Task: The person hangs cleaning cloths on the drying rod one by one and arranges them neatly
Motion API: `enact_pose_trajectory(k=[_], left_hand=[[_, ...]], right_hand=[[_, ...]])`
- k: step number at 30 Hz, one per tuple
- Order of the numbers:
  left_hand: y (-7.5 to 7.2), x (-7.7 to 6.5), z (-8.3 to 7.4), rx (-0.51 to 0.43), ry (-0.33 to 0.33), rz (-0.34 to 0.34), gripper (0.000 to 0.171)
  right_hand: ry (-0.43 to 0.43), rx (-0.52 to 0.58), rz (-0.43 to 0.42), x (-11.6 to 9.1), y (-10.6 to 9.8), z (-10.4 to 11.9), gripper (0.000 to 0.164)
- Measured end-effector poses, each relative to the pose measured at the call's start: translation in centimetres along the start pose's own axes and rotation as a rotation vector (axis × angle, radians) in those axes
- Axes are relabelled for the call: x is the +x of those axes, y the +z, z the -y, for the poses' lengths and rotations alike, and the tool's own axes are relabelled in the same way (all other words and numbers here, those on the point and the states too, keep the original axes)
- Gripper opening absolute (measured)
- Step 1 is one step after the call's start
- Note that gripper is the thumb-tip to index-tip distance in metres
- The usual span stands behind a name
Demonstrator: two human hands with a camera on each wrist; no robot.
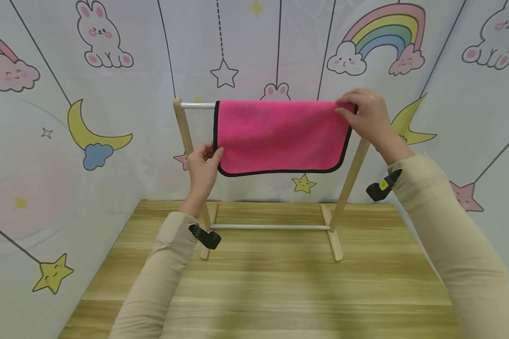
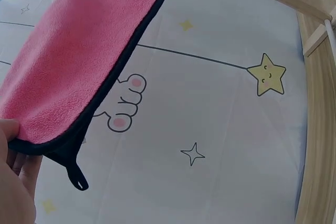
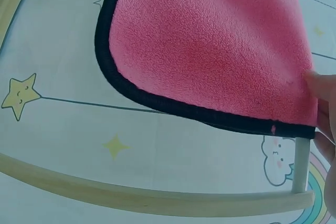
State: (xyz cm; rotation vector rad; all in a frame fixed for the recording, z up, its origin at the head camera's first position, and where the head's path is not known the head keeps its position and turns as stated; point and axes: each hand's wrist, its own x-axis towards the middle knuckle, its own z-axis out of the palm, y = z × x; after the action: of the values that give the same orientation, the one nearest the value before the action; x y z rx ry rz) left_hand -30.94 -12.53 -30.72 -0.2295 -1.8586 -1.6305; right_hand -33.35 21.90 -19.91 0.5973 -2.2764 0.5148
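Observation:
A pink towel with black edging hangs folded over the white top bar of a wooden rack. My left hand pinches the towel's left edge near its lower corner, thumb in front and fingers behind. In the left wrist view a black loop dangles below that corner. At the top right, my right hand pinches the towel along the bar. The right wrist view shows the thumb on the pink cloth, with fingers partly hidden behind it.
The rack's wooden legs stand on a wood-grain table, joined low down by a white crossbar. Behind and at the sides hangs a white backdrop printed with bunnies, stars and rainbows.

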Motion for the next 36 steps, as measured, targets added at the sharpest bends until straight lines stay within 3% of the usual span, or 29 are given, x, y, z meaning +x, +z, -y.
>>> enact_pose_trajectory(k=[6,8,16,20,23,29,36], left_hand=[[0.1,-0.1,0.2,-0.001,-0.001,0.025,0.023],[0.1,0.0,0.2,-0.01,-0.011,0.037,0.024],[-0.4,-0.5,-1.1,-0.043,-0.095,0.113,0.029],[-0.3,-0.4,0.5,-0.057,-0.128,0.146,0.032],[-0.1,-0.7,1.4,-0.038,-0.141,0.152,0.031],[0.0,-0.9,1.9,0.028,-0.138,0.135,0.027],[-0.3,0.1,0.4,-0.032,-0.084,0.059,0.026]], right_hand=[[-0.059,0.058,-0.176,-2.0,0.0,-0.9,0.022],[-0.033,0.084,-0.211,-3.0,0.1,-1.2,0.023],[0.21,0.294,-0.256,-7.3,1.9,-1.5,0.029],[0.356,0.404,-0.184,-8.9,3.9,-2.2,0.034],[0.419,0.522,-0.144,-9.8,4.9,-2.0,0.032],[0.509,0.764,-0.194,-10.3,5.5,-0.4,0.01],[0.485,0.835,-0.336,-9.3,5.0,-0.3,0.006]])
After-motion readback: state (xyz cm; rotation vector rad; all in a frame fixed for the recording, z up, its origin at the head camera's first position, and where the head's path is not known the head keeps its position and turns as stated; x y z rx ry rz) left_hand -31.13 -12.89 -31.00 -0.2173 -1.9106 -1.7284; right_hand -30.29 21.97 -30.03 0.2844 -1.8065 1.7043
